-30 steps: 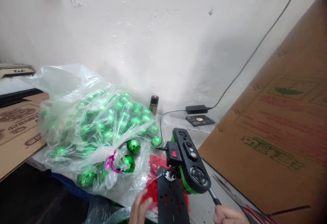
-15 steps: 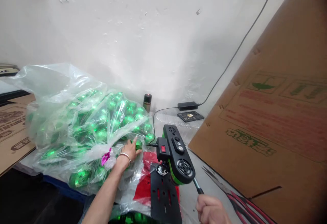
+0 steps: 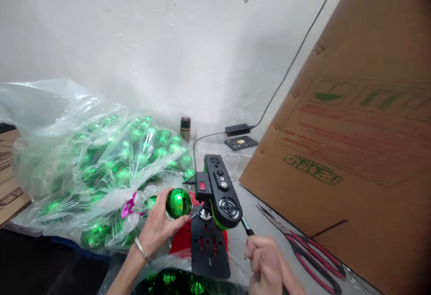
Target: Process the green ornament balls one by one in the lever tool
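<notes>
My left hand point(image 3: 160, 219) is closed around a shiny green mirrored ball point(image 3: 178, 203), held just left of a black machine point(image 3: 222, 191) with a red switch. My right hand point(image 3: 267, 261) is wrapped round the lever handle point(image 3: 248, 228) that sticks out of the machine's near end. The machine stands on a slotted black metal plate point(image 3: 209, 245) over a red cloth or sheet point(image 3: 182, 239). Left of my left hand lies a clear plastic bag point(image 3: 134, 180) full of green balls, tied with a pink ribbon point(image 3: 129, 206).
More green balls point(image 3: 175, 281) sit in plastic at the front edge. Red-handled scissors point(image 3: 311, 252) lie at right beside a large cardboard box point(image 3: 336, 142). Against the wall stand a dark can point(image 3: 185, 129), a power adapter point(image 3: 238, 129) and a phone point(image 3: 241, 143).
My left hand has lifted a green ball from beside the bag and brought it nearer, next to the machine. My right hand stays on the lever. The view has shifted slightly right.
</notes>
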Demonstrator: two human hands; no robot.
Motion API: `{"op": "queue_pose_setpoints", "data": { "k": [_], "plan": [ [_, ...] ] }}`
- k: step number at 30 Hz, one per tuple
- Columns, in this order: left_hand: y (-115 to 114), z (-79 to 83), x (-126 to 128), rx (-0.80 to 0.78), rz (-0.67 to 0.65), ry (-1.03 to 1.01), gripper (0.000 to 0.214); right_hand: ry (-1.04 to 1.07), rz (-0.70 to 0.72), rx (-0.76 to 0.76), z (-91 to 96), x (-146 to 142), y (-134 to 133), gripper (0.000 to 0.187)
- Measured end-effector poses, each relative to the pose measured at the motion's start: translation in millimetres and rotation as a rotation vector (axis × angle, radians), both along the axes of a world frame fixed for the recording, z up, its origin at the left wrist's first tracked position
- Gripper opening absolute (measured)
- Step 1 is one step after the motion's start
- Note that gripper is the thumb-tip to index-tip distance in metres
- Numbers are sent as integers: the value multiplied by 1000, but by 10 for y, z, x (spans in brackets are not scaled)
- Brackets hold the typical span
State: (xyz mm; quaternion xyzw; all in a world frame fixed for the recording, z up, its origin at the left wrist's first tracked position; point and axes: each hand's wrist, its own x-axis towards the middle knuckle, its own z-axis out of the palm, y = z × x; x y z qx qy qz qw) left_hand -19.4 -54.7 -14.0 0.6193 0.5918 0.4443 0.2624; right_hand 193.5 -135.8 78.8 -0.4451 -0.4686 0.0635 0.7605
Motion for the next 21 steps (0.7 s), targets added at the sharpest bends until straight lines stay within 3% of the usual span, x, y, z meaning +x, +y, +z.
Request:
{"op": "queue_pose_setpoints", "data": {
  "k": [4,8,15,21],
  "plan": [
    [-458,-332,180,-133,8,-241,86,-47,49,107,126,20,49,54],
    [-607,-560,478,-144,2,-182,82,-141,73,165,117,71,90,51],
    [-586,-625,735,-58,-77,-80,73,-184,98,151,-37,126,32,41],
    [-571,-662,839,23,-83,-25,75,-200,83,147,-7,119,25,42]
  ]
}}
